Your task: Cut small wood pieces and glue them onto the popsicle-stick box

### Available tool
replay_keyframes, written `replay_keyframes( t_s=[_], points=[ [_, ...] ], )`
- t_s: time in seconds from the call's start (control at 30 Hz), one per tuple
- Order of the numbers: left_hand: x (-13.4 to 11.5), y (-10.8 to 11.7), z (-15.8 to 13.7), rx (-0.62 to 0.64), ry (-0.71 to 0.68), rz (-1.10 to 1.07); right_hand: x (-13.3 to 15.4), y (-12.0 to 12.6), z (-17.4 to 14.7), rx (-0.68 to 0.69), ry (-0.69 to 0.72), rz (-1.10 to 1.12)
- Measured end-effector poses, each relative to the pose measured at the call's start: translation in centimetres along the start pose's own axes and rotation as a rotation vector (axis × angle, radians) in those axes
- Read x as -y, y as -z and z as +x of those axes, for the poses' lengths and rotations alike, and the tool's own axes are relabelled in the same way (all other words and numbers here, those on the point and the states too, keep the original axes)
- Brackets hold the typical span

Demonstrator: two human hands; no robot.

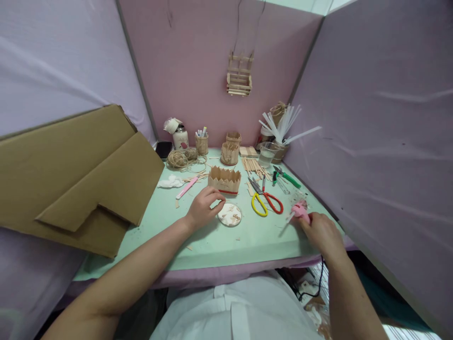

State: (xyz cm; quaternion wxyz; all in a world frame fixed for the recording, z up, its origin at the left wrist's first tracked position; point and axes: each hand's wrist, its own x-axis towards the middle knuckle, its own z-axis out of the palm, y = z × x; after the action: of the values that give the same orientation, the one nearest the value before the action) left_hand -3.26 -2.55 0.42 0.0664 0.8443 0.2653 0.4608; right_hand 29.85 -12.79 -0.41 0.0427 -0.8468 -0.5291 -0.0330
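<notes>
My left hand (205, 206) hovers at the left edge of a small round dish (230, 223) that holds small wooden bits. Its thumb and forefinger come together in a pinch; whatever may lie between the tips is too small to make out. Just behind the dish stands a box of wooden slats (223, 182) with a zigzag top and a red strip along its base. At the right of the table my right hand (321, 233) is closed on a pink hot glue gun (300, 210), its handle mostly hidden by the fingers.
Scissors (264, 198) with yellow and red handles lie mid-right, near green pliers (288, 177). A pink craft knife (187, 188), twine (178, 160) and wooden sticks (252, 164) are about. Glue sticks (285, 123) stand at the back right. Cardboard (81, 174) leans on the left.
</notes>
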Motion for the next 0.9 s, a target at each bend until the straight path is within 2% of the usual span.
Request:
replay_keyframes(
  t_s=[0.07,0.13,0.17,0.23,0.27,0.33,0.4,0.5,0.63,0.9],
  points=[
    [0.0,0.0,0.1,0.016,0.057,0.006,0.0,-0.2,-0.2,0.059,-0.014,-0.026],
    [0.0,-0.1,0.2,0.036,0.086,0.017,0.3,0.1,-0.5,0.045,-0.014,-0.071],
    [0.1,-0.2,0.2,0.044,0.093,0.025,0.6,0.5,-0.7,-0.009,-0.011,-0.093],
    [0.1,-0.3,0.2,0.063,0.094,0.05,2.1,1.5,-1.2,-0.2,0.022,-0.086],
    [0.1,-0.4,0.2,0.072,0.086,0.069,3.2,2.1,-1.4,-0.298,0.083,-0.022],
    [0.2,-0.4,0.1,0.095,0.05,0.121,6.4,3.0,-1.9,-0.446,0.301,0.18],
    [0.2,-0.5,0.0,0.119,0.001,0.197,10.1,3.4,-2.3,-0.493,0.549,0.339],
    [0.3,-0.5,-0.3,0.135,-0.05,0.326,15.0,3.0,-2.4,-0.519,0.734,0.41],
    [0.2,-0.4,-0.4,0.152,-0.075,0.427,17.9,1.6,-2.1,-0.527,0.795,0.402],
    [0.1,-0.5,-0.4,0.177,-0.051,0.415,18.2,0.7,-1.6,-0.547,0.805,0.324]
  ],
)
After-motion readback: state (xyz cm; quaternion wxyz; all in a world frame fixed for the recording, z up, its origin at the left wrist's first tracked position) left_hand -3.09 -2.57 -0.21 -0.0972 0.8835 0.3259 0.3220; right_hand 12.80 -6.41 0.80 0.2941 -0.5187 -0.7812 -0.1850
